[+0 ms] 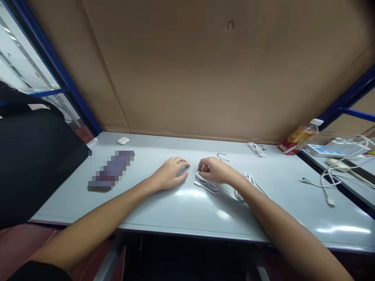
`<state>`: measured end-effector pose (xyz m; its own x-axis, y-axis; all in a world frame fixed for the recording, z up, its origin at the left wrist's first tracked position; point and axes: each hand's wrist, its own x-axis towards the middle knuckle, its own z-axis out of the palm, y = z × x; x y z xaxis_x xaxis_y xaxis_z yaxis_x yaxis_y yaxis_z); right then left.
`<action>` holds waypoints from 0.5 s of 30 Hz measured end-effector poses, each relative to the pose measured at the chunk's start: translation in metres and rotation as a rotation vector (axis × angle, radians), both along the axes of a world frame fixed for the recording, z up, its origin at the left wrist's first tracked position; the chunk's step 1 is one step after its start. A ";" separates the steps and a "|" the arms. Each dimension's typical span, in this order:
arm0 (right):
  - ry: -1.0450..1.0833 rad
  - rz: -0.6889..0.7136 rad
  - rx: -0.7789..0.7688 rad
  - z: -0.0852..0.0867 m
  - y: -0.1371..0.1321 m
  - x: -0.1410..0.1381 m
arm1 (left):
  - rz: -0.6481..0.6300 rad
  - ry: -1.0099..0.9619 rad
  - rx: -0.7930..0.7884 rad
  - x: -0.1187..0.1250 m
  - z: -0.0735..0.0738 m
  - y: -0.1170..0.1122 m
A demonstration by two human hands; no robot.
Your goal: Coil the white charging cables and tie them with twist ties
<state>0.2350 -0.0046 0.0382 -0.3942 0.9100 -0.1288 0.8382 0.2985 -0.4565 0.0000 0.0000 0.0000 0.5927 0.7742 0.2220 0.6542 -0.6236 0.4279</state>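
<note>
White, loosely coiled cable (207,186) lay near the middle of the smooth grey table (164,212), at the bent fingers of the right hand (216,170); whether these were clamped on it I could not tell; a second white coiled cable (251,179) lay to the right, partly hidden by the right forearm (272,212); the left hand (171,173) was left of the first, thumb and fingers apart; farther off lay thin black wires (223,159), then a bundled white cable (256,149) at far right and a small white rounded case (123,141) at far left, before a brown cardboard panel (187,78).
</note>
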 end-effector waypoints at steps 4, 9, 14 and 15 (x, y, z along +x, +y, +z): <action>0.086 -0.039 0.083 -0.009 -0.004 -0.014 | -0.069 -0.133 -0.042 0.003 0.009 -0.004; 0.097 0.027 -0.065 0.006 -0.003 -0.006 | -0.244 -0.066 -0.150 0.002 0.010 -0.006; 0.053 0.139 -0.195 0.012 0.005 0.012 | -0.212 -0.072 -0.244 -0.003 0.013 -0.001; 0.041 0.131 -0.189 0.010 0.007 0.015 | -0.197 -0.079 -0.256 -0.004 0.015 0.001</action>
<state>0.2502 0.0028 0.0479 -0.5160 0.8118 -0.2734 0.7772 0.3095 -0.5480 -0.0045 0.0007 0.0147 0.7250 0.6833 0.0866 0.4904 -0.6004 0.6317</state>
